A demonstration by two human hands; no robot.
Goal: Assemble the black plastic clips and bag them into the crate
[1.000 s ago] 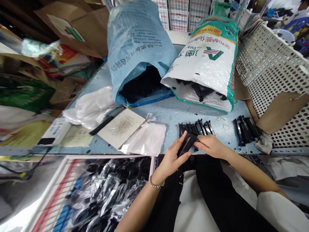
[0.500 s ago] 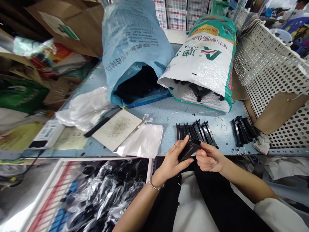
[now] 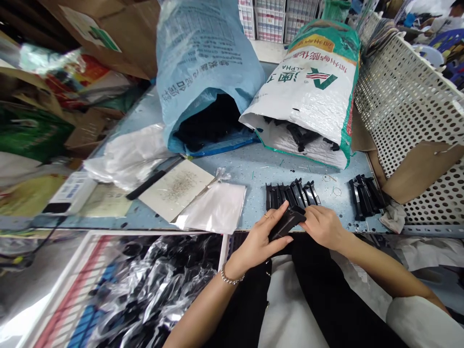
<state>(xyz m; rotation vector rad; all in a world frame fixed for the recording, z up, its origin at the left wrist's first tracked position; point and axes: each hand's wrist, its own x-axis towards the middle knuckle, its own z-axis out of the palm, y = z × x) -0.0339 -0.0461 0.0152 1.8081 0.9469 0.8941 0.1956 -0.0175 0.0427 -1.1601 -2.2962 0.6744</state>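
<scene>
At the front edge of the blue table point(image 3: 253, 166), the left hand point(image 3: 259, 240) grips a black plastic part point(image 3: 286, 224), covering much of it. The right hand point(image 3: 324, 226) meets its right end, fingertips hidden; I can't tell whether they pinch. The part blocks some of a row of black strips point(image 3: 297, 193). Beyond, a blue sack point(image 3: 206, 58) gapes, its dark contents indistinct, beside a white-and-green sack point(image 3: 308, 99).

Single view, from my head, facing forward and steeply down. Near on my left hand point(image 3: 259, 241) and right hand point(image 3: 324, 226); wide enough for the blue workbench point(image 3: 250, 166) beyond my grip, stacked plastic baskets point(image 3: 270, 24) far ahead, white-rimmed crate point(image 3: 70, 287) left.
</scene>
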